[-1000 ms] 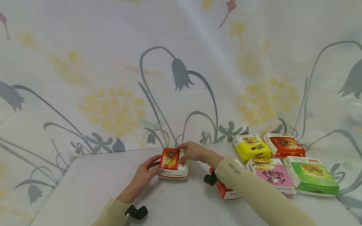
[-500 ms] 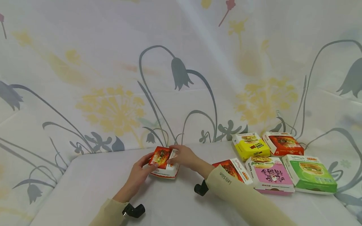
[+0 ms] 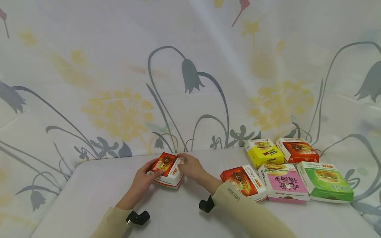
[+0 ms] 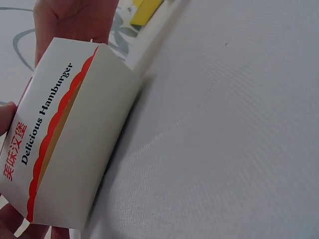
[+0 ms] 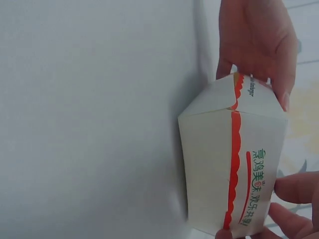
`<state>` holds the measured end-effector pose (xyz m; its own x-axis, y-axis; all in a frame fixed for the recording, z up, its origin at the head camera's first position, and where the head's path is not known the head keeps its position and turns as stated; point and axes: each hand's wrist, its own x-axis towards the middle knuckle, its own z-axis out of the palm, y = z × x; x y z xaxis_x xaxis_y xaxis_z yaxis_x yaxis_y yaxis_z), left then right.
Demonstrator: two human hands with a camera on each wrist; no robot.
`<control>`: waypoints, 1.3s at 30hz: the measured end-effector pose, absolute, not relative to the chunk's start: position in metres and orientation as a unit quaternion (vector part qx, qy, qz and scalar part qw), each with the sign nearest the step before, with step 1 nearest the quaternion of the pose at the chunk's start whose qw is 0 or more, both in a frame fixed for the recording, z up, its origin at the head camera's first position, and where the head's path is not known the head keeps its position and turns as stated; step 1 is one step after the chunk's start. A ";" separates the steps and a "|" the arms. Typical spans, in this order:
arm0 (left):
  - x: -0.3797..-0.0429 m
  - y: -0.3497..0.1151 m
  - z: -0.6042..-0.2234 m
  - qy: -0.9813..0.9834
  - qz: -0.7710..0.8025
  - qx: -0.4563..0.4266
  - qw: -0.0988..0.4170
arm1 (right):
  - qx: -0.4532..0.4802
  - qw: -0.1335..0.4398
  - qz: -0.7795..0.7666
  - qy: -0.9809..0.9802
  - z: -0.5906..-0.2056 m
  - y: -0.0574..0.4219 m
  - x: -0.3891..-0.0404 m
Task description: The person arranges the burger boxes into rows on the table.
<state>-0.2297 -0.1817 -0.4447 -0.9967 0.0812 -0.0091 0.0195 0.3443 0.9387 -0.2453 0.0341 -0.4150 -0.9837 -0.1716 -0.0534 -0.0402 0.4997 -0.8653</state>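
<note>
A red and white hamburger box point(image 3: 166, 169), burger picture facing up, sits on the white table left of centre. My left hand point(image 3: 142, 181) grips its left side, thumb over the top edge. From the right, my right hand point(image 3: 191, 169) holds the opposite side with bent fingers. In the left wrist view the box's white side point(image 4: 65, 134) carries the words "Delicious Hamburger" above a red scalloped band. The right wrist view shows another white side point(image 5: 234, 159), with right-hand fingers point(image 5: 296, 189) at its lower end and the left hand point(image 5: 259, 45) at the far end.
Several boxes stand grouped on the right: a red one point(image 3: 242, 181) close by my right sleeve, a pink one point(image 3: 284, 183), a green one point(image 3: 327, 181), a yellow one point(image 3: 265, 153) and another red one point(image 3: 299, 151) behind. A flowered cloth point(image 3: 190, 109) hangs behind the table.
Both hands and the hamburger box between them have moved left, and the box has turned a little. The right forearm has shifted left too, uncovering the nearer red box.
</note>
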 end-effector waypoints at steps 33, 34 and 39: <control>-0.248 -0.188 -0.445 0.794 0.605 0.042 0.048 | 0.008 0.026 -0.643 0.765 -0.428 0.023 -0.236; -0.249 -0.188 -0.445 0.793 0.606 0.041 0.049 | 0.010 0.029 -0.645 0.764 -0.429 0.023 -0.236; -0.246 -0.188 -0.448 0.789 0.612 0.031 0.052 | 0.008 0.041 -0.648 0.760 -0.431 0.022 -0.234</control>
